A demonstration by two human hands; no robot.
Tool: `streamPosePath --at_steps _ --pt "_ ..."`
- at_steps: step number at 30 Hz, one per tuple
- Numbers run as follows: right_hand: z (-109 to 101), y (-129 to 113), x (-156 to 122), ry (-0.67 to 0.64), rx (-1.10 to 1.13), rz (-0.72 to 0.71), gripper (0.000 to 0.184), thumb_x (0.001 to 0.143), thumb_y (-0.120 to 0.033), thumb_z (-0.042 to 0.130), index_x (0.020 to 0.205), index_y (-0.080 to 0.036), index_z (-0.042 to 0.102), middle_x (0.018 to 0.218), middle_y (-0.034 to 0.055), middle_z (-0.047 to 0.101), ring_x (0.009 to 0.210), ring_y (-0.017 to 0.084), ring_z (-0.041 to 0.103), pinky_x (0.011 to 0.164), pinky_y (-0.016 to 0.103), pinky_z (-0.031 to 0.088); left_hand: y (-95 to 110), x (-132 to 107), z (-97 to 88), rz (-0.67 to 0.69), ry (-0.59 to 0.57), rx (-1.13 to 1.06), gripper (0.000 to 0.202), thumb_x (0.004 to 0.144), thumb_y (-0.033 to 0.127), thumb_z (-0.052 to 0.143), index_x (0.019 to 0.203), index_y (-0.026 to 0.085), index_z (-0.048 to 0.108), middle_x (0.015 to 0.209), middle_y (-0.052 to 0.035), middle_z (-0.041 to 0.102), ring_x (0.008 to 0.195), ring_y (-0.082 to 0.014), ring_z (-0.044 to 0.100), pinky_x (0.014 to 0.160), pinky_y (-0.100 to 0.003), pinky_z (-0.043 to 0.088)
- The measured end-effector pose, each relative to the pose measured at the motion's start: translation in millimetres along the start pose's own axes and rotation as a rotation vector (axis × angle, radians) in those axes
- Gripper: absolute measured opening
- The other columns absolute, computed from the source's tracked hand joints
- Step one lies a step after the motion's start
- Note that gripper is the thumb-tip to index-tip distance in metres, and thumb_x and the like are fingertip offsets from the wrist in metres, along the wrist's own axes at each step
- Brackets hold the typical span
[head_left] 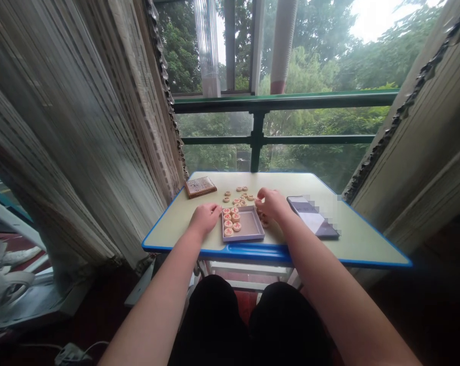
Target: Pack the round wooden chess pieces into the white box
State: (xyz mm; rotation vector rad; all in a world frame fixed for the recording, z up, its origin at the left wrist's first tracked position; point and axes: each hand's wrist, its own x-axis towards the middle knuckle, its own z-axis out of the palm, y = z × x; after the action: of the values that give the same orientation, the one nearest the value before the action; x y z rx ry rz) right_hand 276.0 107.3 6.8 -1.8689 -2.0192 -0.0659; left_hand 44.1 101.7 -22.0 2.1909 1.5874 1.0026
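A small grey tray lies near the front edge of a blue-rimmed desk. Several round wooden chess pieces with red marks sit in rows in its left part. My left hand rests on the desk against the tray's left side, fingers curled toward its top corner. My right hand is curled over loose pieces at the tray's top right corner; what its fingers hold is hidden. More loose pieces lie scattered behind the tray.
A brown box lid lies at the desk's far left. A dark phone lies to the right of my right hand. Curtains hang at both sides, and a green window railing stands behind the desk.
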Motion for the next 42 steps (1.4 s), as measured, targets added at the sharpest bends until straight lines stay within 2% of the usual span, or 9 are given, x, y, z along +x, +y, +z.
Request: streamPosePath --at_steps 9,16,18,20,23,30,34,38,42 --pt "5 -1 0 -0.045 0.102 -0.038 0.023 0.075 -0.018 0.053 0.098 -0.018 0.054 0.097 0.0059 0.063 0.085 0.016 0.055 0.069 0.024 0.038 0 0 0.4 -0.025 -0.041 -0.071 0.030 0.079 0.039 0.043 0.083 0.019 0.066 0.083 -0.0054 0.069 0.078 -0.0191 0.060 0.071 -0.028 0.042" --pt "-3 -3 1 0.043 0.378 0.036 0.020 0.075 -0.018 0.054 0.094 -0.016 0.055 0.090 0.0055 0.063 0.078 0.013 0.057 0.067 0.023 0.042 0 0 -0.1 -0.027 -0.059 -0.085 0.029 0.079 0.038 0.045 0.083 0.019 0.065 0.084 -0.0052 0.068 0.077 -0.0188 0.060 0.072 -0.028 0.043" --pt "-9 -7 -4 -0.005 0.511 0.017 0.021 0.072 -0.021 0.057 0.092 -0.017 0.056 0.087 0.0042 0.064 0.074 0.012 0.057 0.064 0.022 0.044 1 0 -0.2 -0.033 -0.060 -0.093 0.028 0.079 0.038 0.045 0.084 0.019 0.065 0.084 -0.0051 0.069 0.077 -0.0186 0.060 0.071 -0.028 0.043" --pt "-15 -12 -10 -0.139 0.574 -0.068 0.017 0.070 -0.023 0.060 0.086 -0.017 0.058 0.082 0.0024 0.064 0.070 0.012 0.058 0.060 0.021 0.044 1 0 -0.3 -0.033 -0.062 -0.105 0.028 0.079 0.038 0.045 0.085 0.018 0.064 0.085 -0.0056 0.068 0.079 -0.0188 0.061 0.072 -0.027 0.043" --pt "-19 -24 -18 -0.262 0.481 -0.164 0.009 0.068 -0.019 0.061 0.077 -0.018 0.061 0.077 0.0004 0.065 0.068 0.012 0.058 0.059 0.020 0.043 1 -1 -0.3 -0.041 -0.069 -0.113 0.028 0.080 0.038 0.045 0.088 0.017 0.064 0.088 -0.0066 0.068 0.081 -0.0191 0.061 0.074 -0.028 0.044" --pt "-20 -34 -22 -0.231 0.157 -0.159 0.009 0.069 -0.019 0.062 0.075 -0.022 0.068 0.082 0.0019 0.065 0.069 0.013 0.058 0.063 0.022 0.042 0 -3 -0.9 0.022 -0.093 -0.077 0.029 0.081 0.038 0.045 0.091 0.018 0.064 0.092 -0.0067 0.067 0.087 -0.0195 0.059 0.078 -0.028 0.044" --pt "-26 -29 -23 -0.311 0.167 -0.191 0.012 0.071 -0.023 0.059 0.076 -0.024 0.070 0.076 0.0014 0.066 0.078 0.016 0.058 0.069 0.024 0.043 1 -4 -1.4 0.029 -0.098 -0.063 0.029 0.081 0.038 0.045 0.092 0.019 0.064 0.093 -0.0064 0.066 0.089 -0.0202 0.058 0.079 -0.029 0.044" --pt "-30 -25 -24 -0.362 0.192 -0.184 0.020 0.067 -0.029 0.063 0.085 -0.026 0.071 0.081 0.0031 0.068 0.095 0.022 0.053 0.072 0.027 0.043 1 -4 -1.7 0.033 -0.095 -0.062 0.028 0.080 0.038 0.045 0.091 0.020 0.064 0.092 -0.0053 0.066 0.089 -0.0200 0.058 0.078 -0.028 0.044" --pt "-33 -24 -25 -0.406 0.194 -0.228 0.015 0.066 -0.031 0.064 0.076 -0.026 0.073 0.077 0.0028 0.069 0.101 0.025 0.049 0.080 0.030 0.041 2 -4 -2.6 0.025 -0.089 -0.052 0.026 0.079 0.037 0.047 0.090 0.020 0.064 0.091 -0.0044 0.066 0.087 -0.0195 0.058 0.078 -0.028 0.043"
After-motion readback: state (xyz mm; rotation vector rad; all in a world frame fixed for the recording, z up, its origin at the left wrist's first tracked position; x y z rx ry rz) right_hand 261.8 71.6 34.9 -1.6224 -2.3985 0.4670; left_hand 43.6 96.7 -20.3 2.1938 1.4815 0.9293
